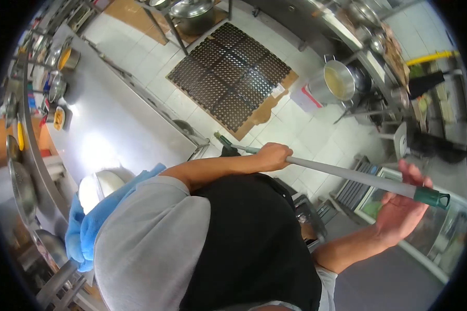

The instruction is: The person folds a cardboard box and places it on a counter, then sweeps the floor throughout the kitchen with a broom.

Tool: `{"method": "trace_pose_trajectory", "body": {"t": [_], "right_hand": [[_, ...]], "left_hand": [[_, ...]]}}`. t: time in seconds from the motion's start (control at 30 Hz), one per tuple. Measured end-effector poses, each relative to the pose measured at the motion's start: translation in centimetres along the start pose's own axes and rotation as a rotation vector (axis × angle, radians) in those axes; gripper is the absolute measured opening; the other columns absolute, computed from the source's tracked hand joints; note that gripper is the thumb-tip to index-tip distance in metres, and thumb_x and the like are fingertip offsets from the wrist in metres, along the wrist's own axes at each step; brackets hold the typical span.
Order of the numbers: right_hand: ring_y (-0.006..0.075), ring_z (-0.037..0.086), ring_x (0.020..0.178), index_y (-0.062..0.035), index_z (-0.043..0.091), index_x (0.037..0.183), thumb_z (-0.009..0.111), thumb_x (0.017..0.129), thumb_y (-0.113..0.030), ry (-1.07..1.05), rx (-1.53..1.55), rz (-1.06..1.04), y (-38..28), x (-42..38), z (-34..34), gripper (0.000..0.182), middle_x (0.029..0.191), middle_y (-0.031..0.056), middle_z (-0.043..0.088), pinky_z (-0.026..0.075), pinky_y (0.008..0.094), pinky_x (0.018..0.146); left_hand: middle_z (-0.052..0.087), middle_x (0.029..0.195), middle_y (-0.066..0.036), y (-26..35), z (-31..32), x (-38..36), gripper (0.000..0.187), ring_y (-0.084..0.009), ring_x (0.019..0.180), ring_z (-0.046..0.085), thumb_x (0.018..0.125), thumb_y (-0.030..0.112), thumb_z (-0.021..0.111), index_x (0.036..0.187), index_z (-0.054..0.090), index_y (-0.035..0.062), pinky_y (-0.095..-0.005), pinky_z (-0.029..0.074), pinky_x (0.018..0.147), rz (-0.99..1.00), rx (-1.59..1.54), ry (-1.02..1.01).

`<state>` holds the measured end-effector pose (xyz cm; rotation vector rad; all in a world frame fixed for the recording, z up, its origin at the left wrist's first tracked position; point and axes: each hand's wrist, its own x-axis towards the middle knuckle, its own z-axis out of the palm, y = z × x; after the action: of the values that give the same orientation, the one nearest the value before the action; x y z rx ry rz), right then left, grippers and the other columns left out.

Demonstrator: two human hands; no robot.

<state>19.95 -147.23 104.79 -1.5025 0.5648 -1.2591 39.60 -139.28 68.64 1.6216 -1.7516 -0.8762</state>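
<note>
A long grey pole [342,173] with a green cap crosses in front of my body, running from the right down toward the floor. At its far lower end is a small green and black part [223,141], partly hidden, whose kind I cannot tell. My left hand [274,156] is wrapped round the pole near its lower section. Close to the green-capped end, my right hand [403,205] has its fingers stretched out and apart, with the pole lying across it.
A black perforated rubber mat [228,75] lies over cardboard on the white tiled floor. To the left runs a steel counter [124,114] with a blue cloth [88,233] at its near end. A large pot [337,83] of yellowish liquid stands at right, beside a glass-topped cabinet [425,233].
</note>
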Motion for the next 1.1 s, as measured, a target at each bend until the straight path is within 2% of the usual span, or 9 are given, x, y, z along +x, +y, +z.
{"method": "trace_pose_trajectory", "body": {"t": [0.13, 0.17, 0.3, 0.47, 0.53, 0.6, 0.7, 0.93, 1.1], "right_hand": [[0.0415, 0.067, 0.109, -0.0022, 0.05, 0.123, 0.07, 0.103, -0.038, -0.574, 0.241, 0.169, 2.6, 7.7, 3.5, 0.046, 0.112, 0.0255, 0.062, 0.062, 0.0345, 0.062], [0.0396, 0.069, 0.096, -0.0042, 0.049, 0.11, 0.074, 0.101, -0.041, -0.578, 0.132, 0.177, 3.0, 8.7, 5.4, 0.046, 0.094, 0.0202, 0.061, 0.061, 0.0358, 0.059], [0.0348, 0.068, 0.081, -0.0044, 0.049, 0.106, 0.076, 0.098, -0.048, -0.776, 0.147, 0.201, 6.1, 13.3, 10.8, 0.052, 0.082, 0.0179, 0.06, 0.058, 0.0361, 0.055], [0.0324, 0.066, 0.073, -0.0007, 0.053, 0.105, 0.07, 0.101, -0.054, -0.908, 0.296, 0.246, 12.7, 20.5, 14.9, 0.056, 0.078, 0.0171, 0.058, 0.058, 0.0364, 0.053], [0.0325, 0.067, 0.075, 0.0016, 0.055, 0.109, 0.068, 0.104, -0.049, -0.981, 0.316, 0.293, 15.5, 23.7, 16.5, 0.053, 0.079, 0.018, 0.061, 0.059, 0.0377, 0.06], [0.0329, 0.069, 0.082, 0.0022, 0.056, 0.106, 0.062, 0.109, -0.032, -1.089, 0.434, 0.364, 18.1, 27.0, 17.9, 0.035, 0.083, 0.018, 0.064, 0.059, 0.0434, 0.077], [0.0313, 0.07, 0.083, 0.0008, 0.056, 0.094, 0.06, 0.11, -0.028, -1.199, 0.431, 0.475, 22.0, 31.2, 20.4, 0.034, 0.083, 0.0184, 0.064, 0.061, 0.0404, 0.069], [0.0275, 0.067, 0.079, -0.0031, 0.052, 0.075, 0.057, 0.112, -0.035, -1.525, 0.465, 0.615, 24.8, 35.4, 27.7, 0.049, 0.078, 0.0138, 0.059, 0.061, 0.0362, 0.057], [0.0254, 0.064, 0.072, -0.004, 0.05, 0.072, 0.052, 0.113, -0.037, -1.642, 0.432, 0.632, 28.2, 37.4, 33.2, 0.053, 0.068, 0.0089, 0.053, 0.056, 0.0321, 0.053]], "left_hand": [[0.069, 0.095, -0.012, -4.0, -3.3, 1.4, 0.026, -0.0384, 0.094, 0.069, 0.091, 0.035, 0.074, 0.09, 0.07, 0.0088, -0.052, 0.055, 0.08, -0.15, 0.019, 0.119], [0.068, 0.096, -0.012, -4.9, -4.0, 1.4, 0.027, -0.0385, 0.094, 0.069, 0.091, 0.035, 0.073, 0.09, 0.07, 0.0087, -0.0517, 0.055, 0.081, -0.194, 0.011, 0.137], [0.068, 0.098, -0.012, -8.7, -6.4, 1.4, 0.033, -0.0384, 0.098, 0.069, 0.089, 0.042, 0.076, 0.092, 0.073, 0.0096, -0.0516, 0.055, 0.082, -0.307, -0.076, 0.307], [0.068, 0.1, -0.013, -14.0, -10.7, 2.3, 0.038, -0.0369, 0.102, 0.068, 0.084, 0.048, 0.08, 0.093, 0.076, 0.0107, -0.052, 0.054, 0.084, -0.451, -0.025, 0.36], [0.072, 0.098, -0.016, -16.0, -11.5, 3.2, 0.04, -0.0385, 0.099, 0.071, 0.085, 0.05, 0.08, 0.096, 0.078, 0.0109, -0.0512, 0.055, 0.085, -0.579, -0.013, 0.354], [0.076, 0.097, -0.018, -18.7, -11.2, 3.6, 0.044, -0.0392, 0.099, 0.072, 0.09, 0.055, 0.075, 0.101, 0.08, 0.013, -0.0506, 0.057, 0.088, -0.668, -0.059, 0.323], [0.076, 0.095, -0.021, -22.4, -9.3, 4.5, 0.043, -0.0412, 0.096, 0.073, 0.089, 0.052, 0.077, 0.1, 0.08, 0.0106, -0.0515, 0.057, 0.088, -0.701, -0.179, 0.503], [0.076, 0.093, -0.021, -18.7, -10.7, 7.2, 0.038, -0.0429, 0.097, 0.073, 0.087, 0.045, 0.082, 0.09, 0.077, 0.0079, -0.0516, 0.057, 0.086, -1.022, -0.173, 0.906], [0.076, 0.092, -0.02, -18.6, -10.9, 9.8, 0.035, -0.0424, 0.096, 0.073, 0.088, 0.044, 0.079, 0.087, 0.076, 0.0084, -0.0534, 0.058, 0.085, -1.211, -0.223, 0.947]]}}
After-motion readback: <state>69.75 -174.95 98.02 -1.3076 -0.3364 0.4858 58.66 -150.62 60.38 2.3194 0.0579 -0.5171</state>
